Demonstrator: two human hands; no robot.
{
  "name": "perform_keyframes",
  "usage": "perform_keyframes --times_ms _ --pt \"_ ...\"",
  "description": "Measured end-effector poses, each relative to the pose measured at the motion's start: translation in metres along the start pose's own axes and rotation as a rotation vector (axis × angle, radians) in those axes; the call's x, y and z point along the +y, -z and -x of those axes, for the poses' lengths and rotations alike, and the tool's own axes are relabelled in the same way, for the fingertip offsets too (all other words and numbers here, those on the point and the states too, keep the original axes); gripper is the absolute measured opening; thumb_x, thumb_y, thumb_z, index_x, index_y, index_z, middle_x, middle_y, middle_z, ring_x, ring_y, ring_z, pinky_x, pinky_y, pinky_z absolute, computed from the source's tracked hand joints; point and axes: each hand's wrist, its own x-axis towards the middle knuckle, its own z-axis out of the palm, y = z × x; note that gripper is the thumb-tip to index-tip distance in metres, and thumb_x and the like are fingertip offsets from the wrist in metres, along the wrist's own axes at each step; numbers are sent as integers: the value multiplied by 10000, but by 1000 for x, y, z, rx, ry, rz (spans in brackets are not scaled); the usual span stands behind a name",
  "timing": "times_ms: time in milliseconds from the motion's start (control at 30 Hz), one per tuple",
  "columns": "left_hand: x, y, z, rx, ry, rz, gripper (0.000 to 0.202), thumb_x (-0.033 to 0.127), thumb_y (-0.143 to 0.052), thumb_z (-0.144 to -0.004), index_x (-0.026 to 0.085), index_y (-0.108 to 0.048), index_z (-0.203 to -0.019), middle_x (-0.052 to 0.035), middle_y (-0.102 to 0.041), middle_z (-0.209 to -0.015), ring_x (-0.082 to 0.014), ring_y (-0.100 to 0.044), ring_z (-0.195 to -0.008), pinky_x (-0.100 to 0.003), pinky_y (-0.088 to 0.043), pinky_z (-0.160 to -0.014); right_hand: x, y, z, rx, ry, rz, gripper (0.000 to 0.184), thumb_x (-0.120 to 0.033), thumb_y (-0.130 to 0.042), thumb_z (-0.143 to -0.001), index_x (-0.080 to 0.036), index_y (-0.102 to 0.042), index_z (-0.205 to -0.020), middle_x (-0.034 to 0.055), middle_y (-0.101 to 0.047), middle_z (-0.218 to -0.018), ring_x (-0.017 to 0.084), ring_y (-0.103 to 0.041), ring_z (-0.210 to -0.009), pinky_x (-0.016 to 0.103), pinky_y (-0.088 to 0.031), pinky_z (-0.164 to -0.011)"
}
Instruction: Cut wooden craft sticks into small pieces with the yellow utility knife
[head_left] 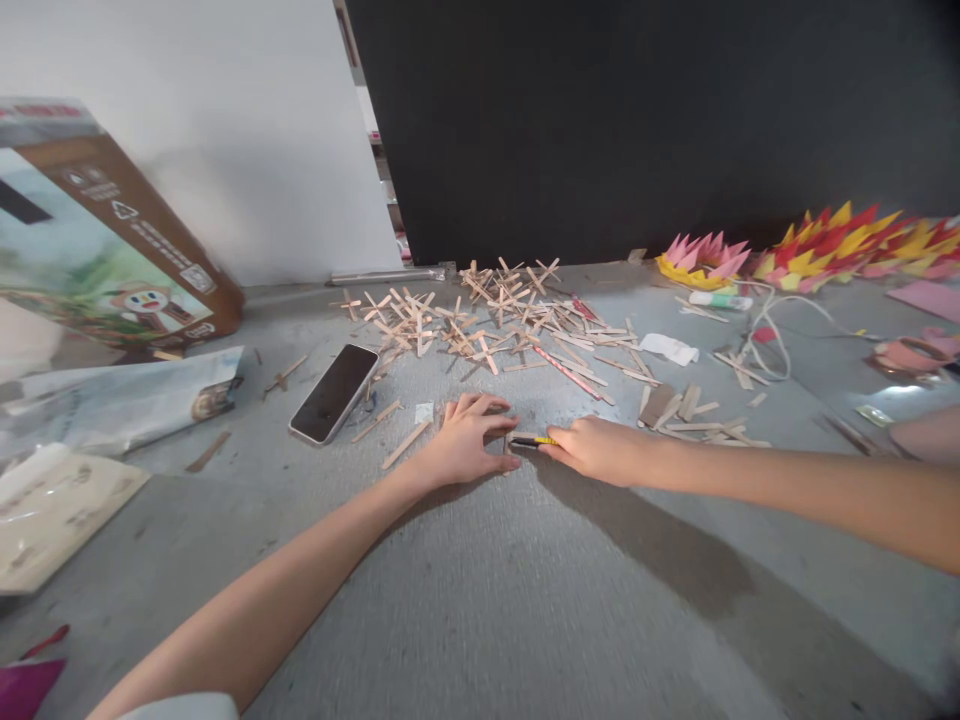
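Note:
My left hand [466,440] rests on the grey floor with its fingers curled down onto a small wooden stick that is mostly hidden beneath them. My right hand [596,448] is closed around a yellow and black cutter [534,441], whose tip points left at the spot under my left fingers. Just beyond both hands lies a heap of glued wooden stick crosses [480,320]. Loose plain sticks [705,420] lie to the right of my right hand.
A black smartphone [334,392] lies left of my left hand. A tilted cardboard box [105,250] and plastic packaging [112,400] sit at far left. Paper flowers [825,245], a glue tube [720,299] and a white cord [772,335] are at back right. A dark panel [637,120] stands behind.

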Motion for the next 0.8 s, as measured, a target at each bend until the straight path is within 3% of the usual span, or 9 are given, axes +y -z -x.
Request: perform_keyframes --times_ms 267,433,600,733,800 --pt "2 1 0 -8 21 28 574 499 -878 -790 309 -743 -1315 -64 -608 -1485 -353 -458 -1402 -522 -353 -1140 0 -1 -2 7 -10 -49 365 -373 -434 -1117 -160 -719 -1032 97 -716 -732 200 -635 -583 306 -197 -537" --pt "1 0 0 12 15 39 649 493 -903 -760 283 -702 -1342 -66 -631 -1453 -343 -483 -1369 -505 -372 -1115 9 1 -3 23 1 -138 410 -447 -428 -1109 -199 -644 -864 24 -618 -626 151 -522 -525 295 -226 -539" --pt "-1 -5 1 89 4 45 596 512 -913 -751 241 -677 -1227 -74 -654 -1385 -327 -518 -1308 -478 -395 -1071 21 5 -9 238 -123 -507 452 -539 -415 -1089 -232 -458 -760 -29 -510 -602 136 -487 -539 280 -290 -551" --pt "0 -9 3 131 42 -41 585 608 -879 -765 186 -629 -1083 -100 -656 -1234 -320 -550 -1181 -470 -429 -1013 23 6 -18 325 -212 -845 390 -580 -411 -1076 -253 -436 -866 -81 -461 -594 114 -446 -416 265 -305 -458" --pt "0 -10 4 120 31 -124 521 632 -798 -847 179 -613 -1025 -103 -646 -1164 -316 -548 -1125 -472 -440 -986 22 4 -22 336 -230 -983 376 -611 -421 -1066 -256 -454 -944 -97 -466 -604 109 -428 -365 259 -307 -402"
